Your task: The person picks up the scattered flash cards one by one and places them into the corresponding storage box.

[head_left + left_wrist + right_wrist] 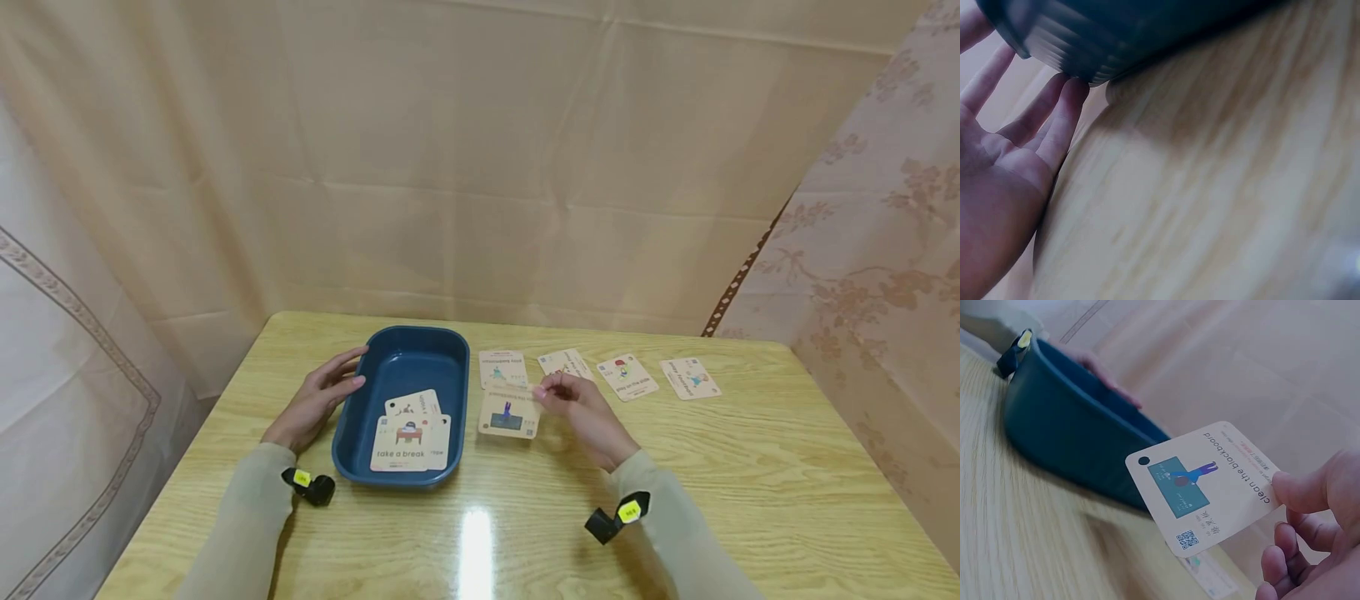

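Note:
A flashcard reading "clean the blackboard" (1204, 487) is pinched at one edge between the thumb and fingers of my right hand (588, 417), beside the tray and raised over the table. Its picture shows a figure at a green board. My left hand (318, 404) rests against the left side of the deep blue tray (337, 450), fingers fairly straight along its outer wall (1079, 44) and thumb at the rim. Inside the tray lie several overlapping cards, the "take a break" card (400, 442) on top.
Along the back of the wooden table (540, 533), right of the tray, lie a card with a teal figure (495, 365), a partly covered card (564, 362), a tilted card (628, 377) and a card at the far right (690, 379). A beige curtain (450, 167) hangs behind.

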